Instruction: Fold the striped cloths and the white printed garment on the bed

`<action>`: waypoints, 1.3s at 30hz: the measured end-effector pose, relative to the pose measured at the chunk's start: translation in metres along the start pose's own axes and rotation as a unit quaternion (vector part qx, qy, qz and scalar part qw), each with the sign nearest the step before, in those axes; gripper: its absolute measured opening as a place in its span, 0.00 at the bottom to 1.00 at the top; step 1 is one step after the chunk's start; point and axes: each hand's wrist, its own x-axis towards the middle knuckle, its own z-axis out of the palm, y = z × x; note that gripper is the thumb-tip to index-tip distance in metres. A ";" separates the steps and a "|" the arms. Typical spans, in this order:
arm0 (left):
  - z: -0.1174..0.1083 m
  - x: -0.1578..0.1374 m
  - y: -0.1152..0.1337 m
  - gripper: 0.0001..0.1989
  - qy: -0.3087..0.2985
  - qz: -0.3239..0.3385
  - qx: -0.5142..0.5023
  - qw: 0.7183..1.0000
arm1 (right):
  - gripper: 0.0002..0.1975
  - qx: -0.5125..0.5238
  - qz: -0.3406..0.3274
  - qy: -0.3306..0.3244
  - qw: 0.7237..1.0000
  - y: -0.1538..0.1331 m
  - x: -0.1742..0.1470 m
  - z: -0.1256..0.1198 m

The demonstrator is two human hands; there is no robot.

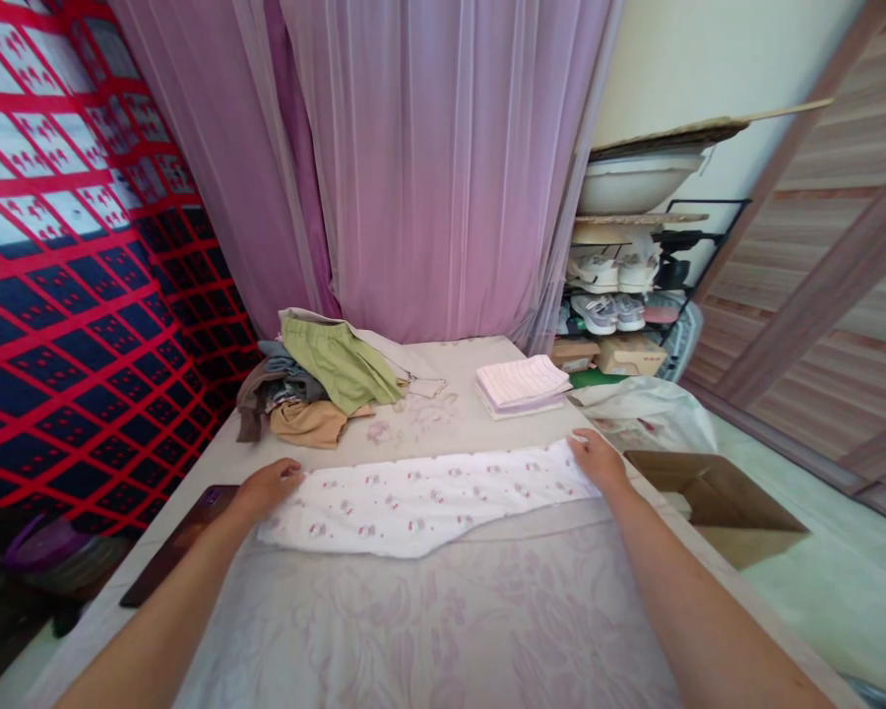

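Observation:
A pair of white pants [428, 497] with a small cartoon print lies folded lengthwise across the table, its wide end to the left and its narrow leg end to the right. My left hand [272, 484] is closed on the upper corner of the wide end. At the far end of the leg, my right hand [595, 460] pinches the fabric near the edge. Between them the cloth is stretched out fairly flat. Beyond the right hand sits a neat stack of folded pale pink and white clothes [524, 382].
At the back left lies a loose pile with green shorts [340, 359] and a tan garment [306, 421]. A dark tablet-like object [181, 542] rests by my left forearm. An open cardboard box [753, 537] stands right of the table, below a shoe rack [612, 286]. Purple curtains [443, 177] hang behind.

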 end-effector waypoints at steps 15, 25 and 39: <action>0.091 -0.044 0.075 0.25 0.014 0.290 0.103 0.951 | 0.16 -0.030 -0.199 0.094 0.975 -0.035 -0.055 0.001; 0.070 -0.078 0.099 0.16 0.098 0.311 0.018 0.945 | 0.09 0.055 -0.471 -0.153 0.867 -0.120 -0.161 0.038; 0.083 -0.086 0.109 0.17 0.021 0.238 -0.178 0.955 | 0.14 0.113 -0.249 -0.199 0.941 -0.136 -0.214 0.037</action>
